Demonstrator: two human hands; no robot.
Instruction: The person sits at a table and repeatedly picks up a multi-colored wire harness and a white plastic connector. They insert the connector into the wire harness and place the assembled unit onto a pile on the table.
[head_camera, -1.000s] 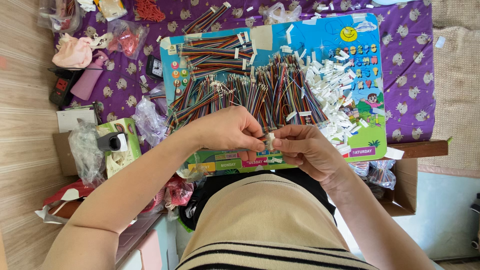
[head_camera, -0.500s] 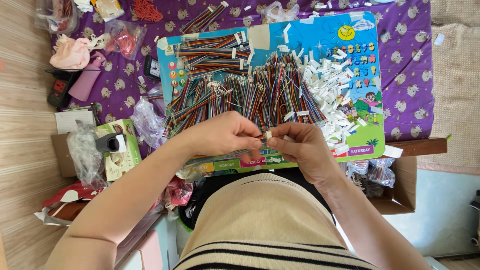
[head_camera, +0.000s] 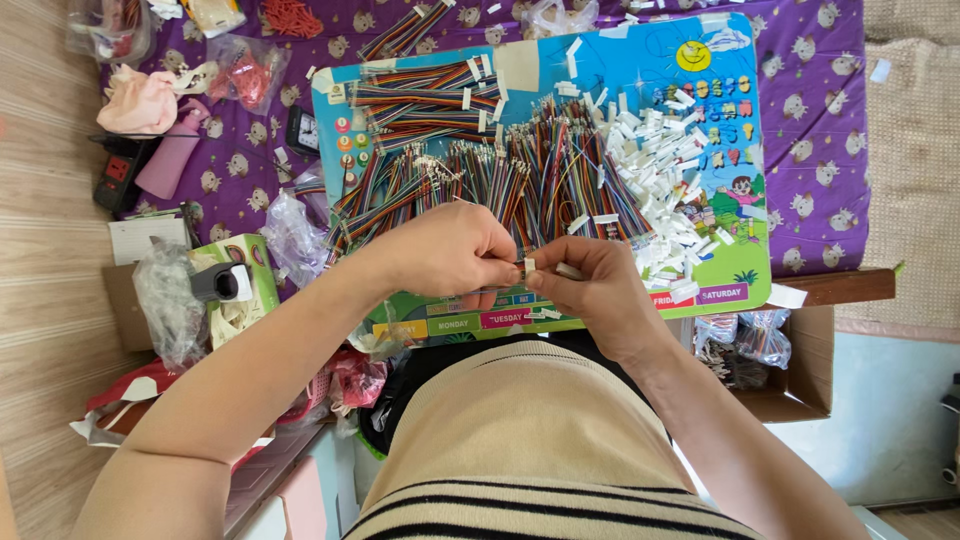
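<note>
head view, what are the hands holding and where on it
Both hands meet on a small white connector. The left hand pinches the wire end entering it; the right hand grips the white piece by its fingertips. Finer detail cannot be told.

**What the view keeps back**

The small white connector pinched between the left hand and right hand is too tiny to make out, and the curled fingers cover most of the wire end. The colourful board is hidden along its lower edge by both hands. At the upper left of the frame, a clear plastic bag is cut off. The cardboard box at lower right holds contents too dim to tell.
</note>
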